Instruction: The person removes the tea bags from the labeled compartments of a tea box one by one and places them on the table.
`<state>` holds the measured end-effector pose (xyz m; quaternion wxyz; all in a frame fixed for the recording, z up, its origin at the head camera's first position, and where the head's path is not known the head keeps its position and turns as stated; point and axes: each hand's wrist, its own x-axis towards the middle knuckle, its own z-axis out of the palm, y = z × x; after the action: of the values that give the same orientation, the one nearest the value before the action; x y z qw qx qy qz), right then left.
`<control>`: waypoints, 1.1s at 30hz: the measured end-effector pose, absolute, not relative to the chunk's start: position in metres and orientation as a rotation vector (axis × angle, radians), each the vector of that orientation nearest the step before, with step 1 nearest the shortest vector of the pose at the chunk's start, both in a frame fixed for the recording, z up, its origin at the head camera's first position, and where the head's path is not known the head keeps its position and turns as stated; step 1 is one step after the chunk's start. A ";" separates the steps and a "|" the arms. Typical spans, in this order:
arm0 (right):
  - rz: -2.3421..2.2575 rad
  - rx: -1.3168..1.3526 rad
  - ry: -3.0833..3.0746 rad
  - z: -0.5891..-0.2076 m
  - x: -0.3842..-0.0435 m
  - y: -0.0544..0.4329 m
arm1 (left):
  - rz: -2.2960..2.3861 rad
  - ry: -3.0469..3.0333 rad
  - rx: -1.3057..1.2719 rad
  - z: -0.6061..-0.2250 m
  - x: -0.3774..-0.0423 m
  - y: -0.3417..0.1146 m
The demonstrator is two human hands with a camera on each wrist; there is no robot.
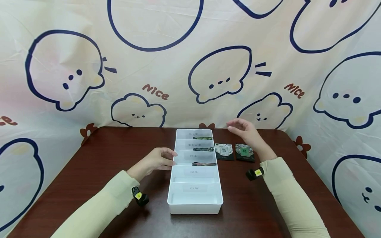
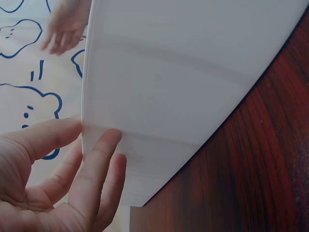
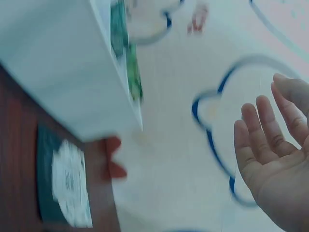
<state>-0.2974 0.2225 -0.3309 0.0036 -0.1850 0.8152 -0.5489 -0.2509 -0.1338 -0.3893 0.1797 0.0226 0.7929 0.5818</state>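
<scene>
A long white plastic box (image 1: 195,209) with labelled compartments stands on the table. My left hand (image 1: 154,159) is at its left side; in the left wrist view the fingertips (image 2: 114,137) touch the outer wall and rim. Thin packets stand in the three far compartments: a green one (image 1: 202,138), a dark green one (image 1: 203,149) and a reddish one (image 1: 204,164). My right hand (image 1: 244,130) hovers right of the box's far end, fingers relaxed, holding nothing. Below it lie two flat square packets, one with a white label (image 1: 224,152), the other with a green label (image 1: 245,153).
The dark wooden table (image 1: 119,145) carries the box at its middle. A cream cloth (image 1: 175,72) with blue cartoon outlines hangs behind and beside it. Each wrist wears a black strap device, the left one (image 1: 140,197) near the table.
</scene>
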 end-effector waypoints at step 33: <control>-1.276 -0.976 2.433 -0.388 -0.262 0.164 | 1.642 2.254 0.033 -0.390 -0.252 -0.133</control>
<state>-0.2622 0.1639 -0.3878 0.1129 -0.3327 0.8292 -0.4348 -0.2515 -0.1335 -0.3899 0.1755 0.0117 0.7956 0.5798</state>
